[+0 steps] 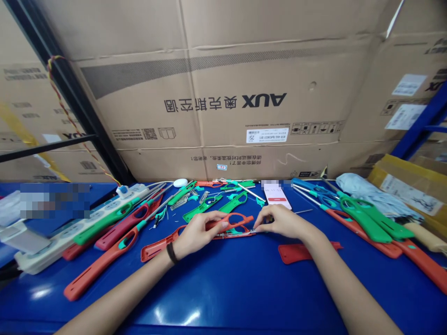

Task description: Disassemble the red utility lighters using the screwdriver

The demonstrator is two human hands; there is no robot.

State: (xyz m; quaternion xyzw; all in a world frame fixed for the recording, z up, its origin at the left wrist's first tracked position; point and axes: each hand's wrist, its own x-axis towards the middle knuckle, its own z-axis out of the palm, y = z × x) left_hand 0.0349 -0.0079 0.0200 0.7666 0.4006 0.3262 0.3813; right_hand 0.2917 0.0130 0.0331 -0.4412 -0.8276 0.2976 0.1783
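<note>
My left hand (200,232) is closed round an orange-red lighter casing half (237,217) with a finger loop, held just above the blue tabletop. Below it lies an opened red lighter casing (153,250), whose inside shows thin parts and a turquoise trigger. At the right end of this casing, my right hand (275,219) pinches a small metallic piece (253,231); its exact kind is too small to tell. Another red casing half (296,252) lies under my right forearm.
Long-necked lighters (101,267) lie at left beside a white power strip (45,251). More lighters (370,223) are piled at right. Green casing halves (202,208) and small parts lie behind my hands, near a phone (277,195). A large cardboard box (209,70) stands behind.
</note>
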